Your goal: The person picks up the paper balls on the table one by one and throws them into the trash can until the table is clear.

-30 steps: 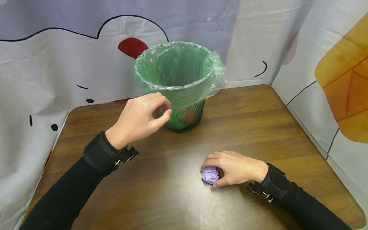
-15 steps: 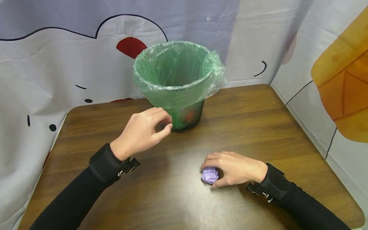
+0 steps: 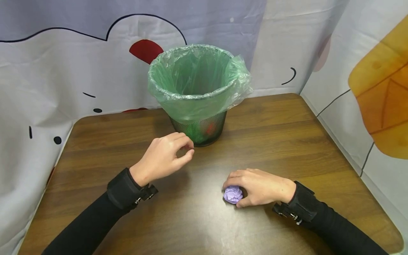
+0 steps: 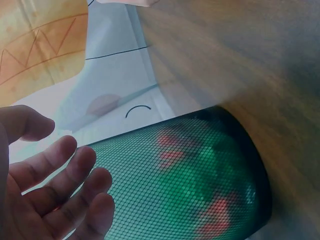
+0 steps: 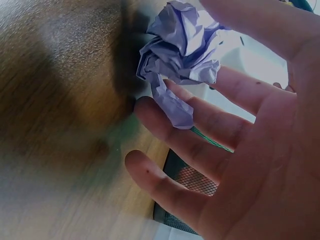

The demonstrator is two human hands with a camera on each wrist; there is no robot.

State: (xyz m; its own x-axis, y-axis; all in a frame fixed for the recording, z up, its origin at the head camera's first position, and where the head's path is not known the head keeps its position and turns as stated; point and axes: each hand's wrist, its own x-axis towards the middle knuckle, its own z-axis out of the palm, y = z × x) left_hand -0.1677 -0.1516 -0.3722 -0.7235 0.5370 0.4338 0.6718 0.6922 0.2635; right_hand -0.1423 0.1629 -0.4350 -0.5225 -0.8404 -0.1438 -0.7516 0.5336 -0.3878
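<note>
A crumpled ball of purple paper (image 3: 233, 194) sits at the wood-look tabletop, right of the middle in the head view. My right hand (image 3: 259, 186) pinches it, with the thumb on the near side and the fingers curving round the far side. In the right wrist view the creased paper (image 5: 182, 47) shows between thumb and fingers, one folded strip hanging toward the middle fingers. My left hand (image 3: 165, 156) hovers over the table in front of the bin, its fingers loosely curled around nothing. The left wrist view shows that hand (image 4: 55, 185) beside the bin's mesh.
A black mesh waste bin (image 3: 207, 132) with a green plastic liner (image 3: 197, 109) stands at the back of the table (image 3: 271, 134). Red and green shapes show through its lower mesh. Printed cloth (image 3: 95, 71) hangs behind the table and along its right side.
My left hand has come down and slightly right, away from the bin's front toward the near side of the table. My right hand and the paper ball have stayed in place.
</note>
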